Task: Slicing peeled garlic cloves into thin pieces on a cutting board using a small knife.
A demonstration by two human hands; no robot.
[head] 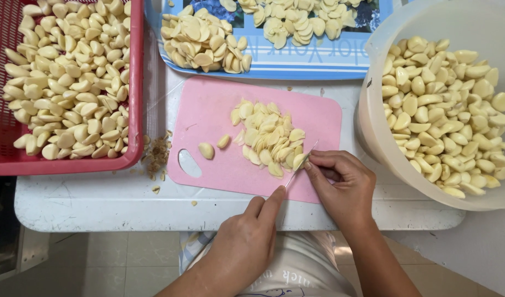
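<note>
Kitchen: cutting board (219, 110), peeled garlic (71, 77)

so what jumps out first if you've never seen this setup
Peeled garlic everywhere: a red basket heaped at left, a pale tub full at right. Between them, on a pink cutting board, the left hand works a thin knife beside the right hand at a slice pile.

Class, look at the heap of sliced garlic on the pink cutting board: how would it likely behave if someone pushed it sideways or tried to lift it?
The heap of sliced garlic lies loose and overlapping, so a push would probably spread it, not move it whole. The slices look thin and flat, so likely light and unlikely to roll. On the smooth pink cutting board they would probably slide easily.
</note>
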